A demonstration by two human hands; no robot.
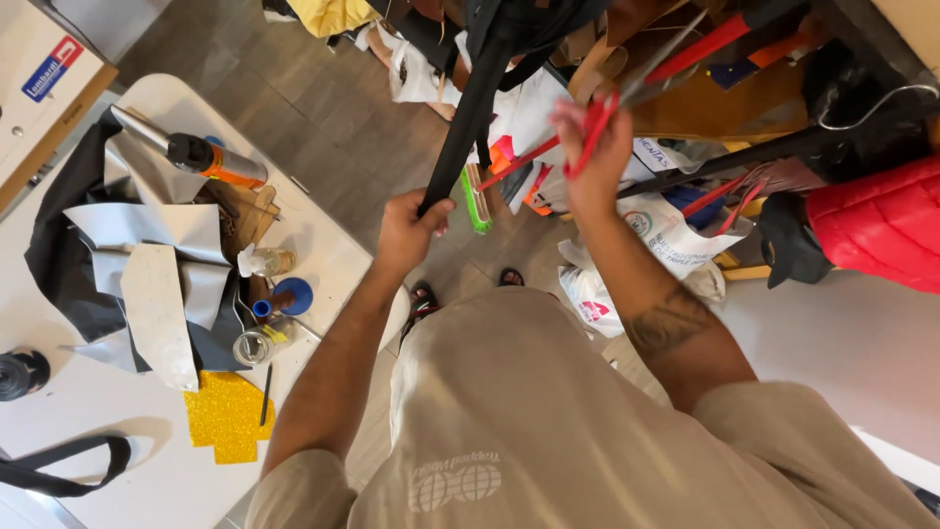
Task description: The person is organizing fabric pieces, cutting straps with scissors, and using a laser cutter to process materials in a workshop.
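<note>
The long black fabric strap [468,118] runs steeply from the left hand [406,230] up and to the right, its long axis nearly upright in the view, leaning toward the dark bundle of hanging material above. It looks flat, matte and smooth, narrow along its whole visible length. The left hand is closed around its lower end, fingers wrapped tight. To the right and slightly higher, the right hand [587,157] is curled into the red-handled scissors [627,93], whose grey blades point up and to the right, away from the strap. Left of the left hand lies the white worktop [323,245], bearing grey sheet pieces [157,284], a glittery yellow sheet [227,416] and an orange-and-black torch [201,155].
</note>
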